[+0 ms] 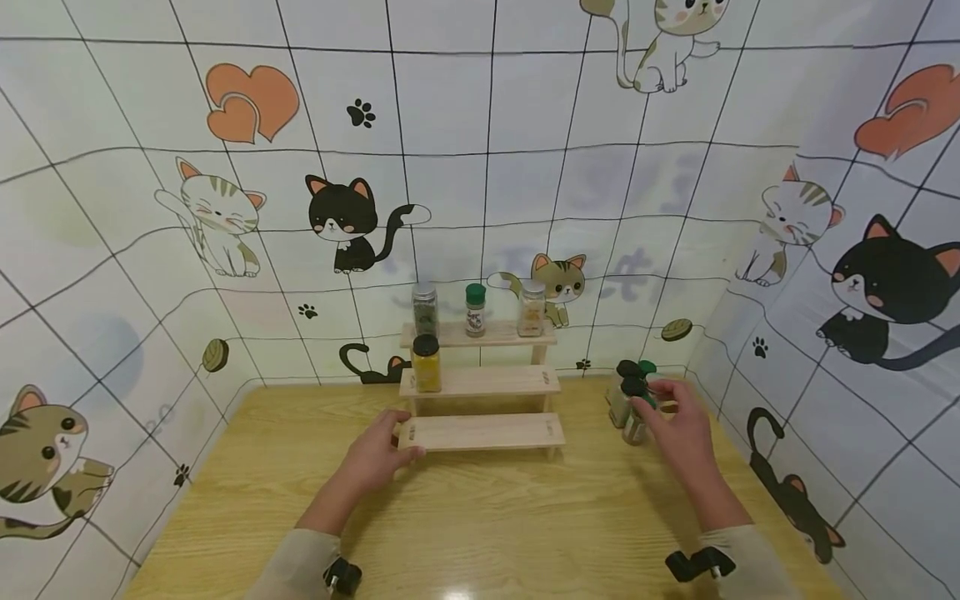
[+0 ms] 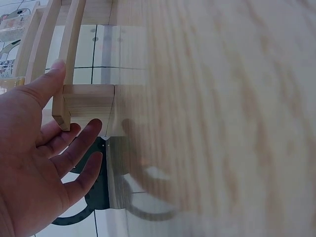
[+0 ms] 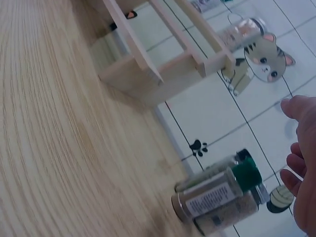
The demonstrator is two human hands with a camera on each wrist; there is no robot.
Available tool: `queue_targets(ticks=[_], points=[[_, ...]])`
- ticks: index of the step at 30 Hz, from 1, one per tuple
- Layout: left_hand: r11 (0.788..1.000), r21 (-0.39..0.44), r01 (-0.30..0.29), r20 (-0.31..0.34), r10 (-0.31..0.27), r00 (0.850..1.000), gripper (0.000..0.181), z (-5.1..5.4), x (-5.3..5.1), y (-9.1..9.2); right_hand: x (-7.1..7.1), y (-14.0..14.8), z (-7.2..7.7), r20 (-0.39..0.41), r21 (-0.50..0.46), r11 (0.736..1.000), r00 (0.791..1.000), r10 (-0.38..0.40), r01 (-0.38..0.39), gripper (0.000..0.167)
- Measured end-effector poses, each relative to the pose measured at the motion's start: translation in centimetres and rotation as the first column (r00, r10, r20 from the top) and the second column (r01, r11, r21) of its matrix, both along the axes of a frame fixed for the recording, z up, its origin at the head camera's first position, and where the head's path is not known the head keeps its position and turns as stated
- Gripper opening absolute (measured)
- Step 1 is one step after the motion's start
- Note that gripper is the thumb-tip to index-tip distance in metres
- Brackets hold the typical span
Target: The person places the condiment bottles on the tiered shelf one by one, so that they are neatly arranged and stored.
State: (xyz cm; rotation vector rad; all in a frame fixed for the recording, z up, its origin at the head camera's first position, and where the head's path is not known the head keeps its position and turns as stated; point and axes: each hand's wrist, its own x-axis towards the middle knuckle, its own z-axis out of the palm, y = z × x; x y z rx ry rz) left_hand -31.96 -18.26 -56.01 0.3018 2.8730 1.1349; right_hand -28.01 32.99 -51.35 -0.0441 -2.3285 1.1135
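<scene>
A three-step wooden rack (image 1: 483, 432) stands on the table against the back wall. My left hand (image 1: 375, 454) holds the left end of its lowest step; in the left wrist view the thumb (image 2: 52, 81) lies over the board and fingers reach under its end. At the right, my right hand (image 1: 686, 429) is over a cluster of spice jars (image 1: 634, 429) with black and green lids. The right wrist view shows its fingers apart from the green-capped jar (image 3: 212, 197). A yellow jar (image 1: 427, 371) with a black lid stands on the middle step, left end.
On the top step are a grey-lidded jar (image 1: 424, 312), a small green-lidded jar (image 1: 476, 318) and a clear-lidded jar (image 1: 532, 312). White cat-print cloth (image 1: 450, 192) walls the table (image 1: 495, 517) behind and at both sides.
</scene>
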Motion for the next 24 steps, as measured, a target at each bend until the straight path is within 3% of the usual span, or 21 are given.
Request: queue_targets(ticks=[4,15,24], points=[[1.000,0.004,0.004,-0.003,-0.004,1.000,0.074,0.1,-0.2,0.0,-0.4,1.5,-0.5,0.012,-0.023,0.999,0.999,-0.036,0.037,0.040],[1.000,0.001,-0.007,0.011,0.007,1.000,0.074,0.2,-0.2,0.0,-2.2,4.3,-1.7,0.134,-0.098,0.989,0.986,-0.095,0.109,0.055],[1.000,-0.001,-0.007,0.016,0.007,1.000,0.073,0.2,0.1,0.1,-3.1,4.3,-2.8,0.114,-0.116,0.988,0.990,-0.086,0.099,0.045]])
